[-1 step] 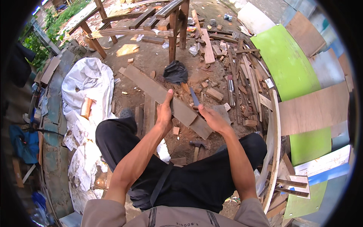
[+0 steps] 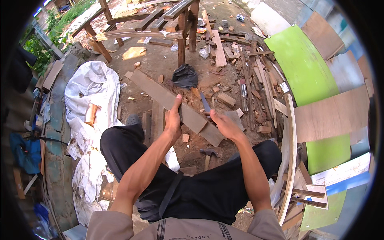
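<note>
My left hand (image 2: 173, 120) grips a flat grey-brown wooden board (image 2: 154, 88) by its near edge, thumb on top. The board lies slantwise from far left to near right. Under its near end, another board piece (image 2: 212, 135) sticks out. In my right hand (image 2: 226, 125) is a knife (image 2: 205, 102), its narrow grey blade pointing away from me just right of the board. Blade and board look apart, though I cannot be sure. My fingers hide most of the knife's handle. A hammer (image 2: 208, 156) lies on the ground between my legs.
A wooden frame (image 2: 182, 44) stands ahead, near a black plastic bag (image 2: 185, 76). Scrap wood (image 2: 262, 88) is heaped to the right, beside a chisel-like tool (image 2: 243, 94) and green sheets (image 2: 302, 64). At left, a white sack (image 2: 94, 80) lies with a copper-coloured cup (image 2: 91, 114).
</note>
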The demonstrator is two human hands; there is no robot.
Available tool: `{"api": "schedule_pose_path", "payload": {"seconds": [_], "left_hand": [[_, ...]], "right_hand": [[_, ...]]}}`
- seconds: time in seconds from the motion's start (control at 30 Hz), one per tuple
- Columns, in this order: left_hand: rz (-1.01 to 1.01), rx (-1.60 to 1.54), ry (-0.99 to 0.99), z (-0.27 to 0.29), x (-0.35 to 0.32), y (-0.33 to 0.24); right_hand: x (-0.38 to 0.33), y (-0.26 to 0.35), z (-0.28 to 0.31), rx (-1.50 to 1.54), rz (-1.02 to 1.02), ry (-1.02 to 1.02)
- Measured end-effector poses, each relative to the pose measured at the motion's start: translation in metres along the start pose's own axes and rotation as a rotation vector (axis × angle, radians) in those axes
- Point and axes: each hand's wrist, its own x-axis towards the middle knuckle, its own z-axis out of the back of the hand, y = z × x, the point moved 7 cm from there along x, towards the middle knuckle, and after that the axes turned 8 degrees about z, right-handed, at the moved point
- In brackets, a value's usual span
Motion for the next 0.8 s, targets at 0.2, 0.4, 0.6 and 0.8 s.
{"api": "schedule_pose_path", "payload": {"seconds": [0.2,0.4,0.6,0.8], "left_hand": [[-0.012,-0.15,0.091,0.015,0.024,0.008],[-0.097,-0.263,0.086,0.025,0.029,0.0],[-0.176,-0.317,0.111,0.025,0.022,0.002],[-0.354,-0.174,0.152,0.045,0.02,0.01]], "right_hand": [[-0.008,0.016,0.014,-0.171,0.038,-0.025],[-0.021,0.018,0.033,-0.115,0.141,-0.132],[-0.031,0.032,0.023,-0.407,0.412,-0.245],[-0.04,0.073,-0.021,-0.775,0.593,-0.249]]}}
